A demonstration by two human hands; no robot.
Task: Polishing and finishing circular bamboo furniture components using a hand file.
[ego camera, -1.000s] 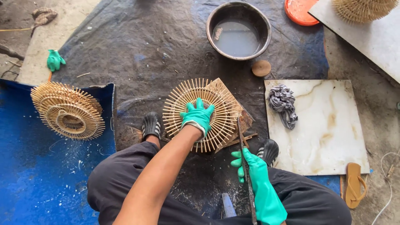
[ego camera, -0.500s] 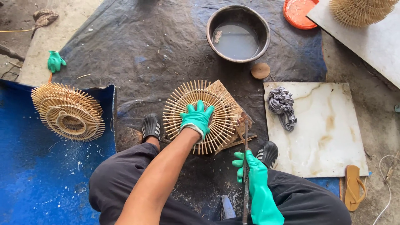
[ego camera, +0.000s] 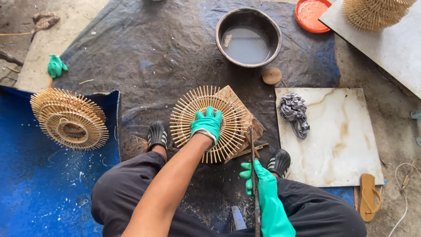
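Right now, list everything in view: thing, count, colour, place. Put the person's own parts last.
Round bamboo-stick frame: one, tan, centre, on a wooden board.
Wooden board: one, brown, under that frame.
Second bamboo frame: one, tan, left, on the blue tarp.
Third bamboo piece: one, tan, top right, on a pale slab.
Metal basin: one, dark, holding cloudy water, top centre.
Orange lid: one, top right.
Wooden disc: one, brown, below the basin.
Marble tile: one, cream, right.
Rag: one, grey, on the tile.
Spare glove: one, green, upper left.
Sandal: one, tan, lower right.
Left hand: green glove, pressing the centre frame.
Right hand: green glove, gripping a long blade.
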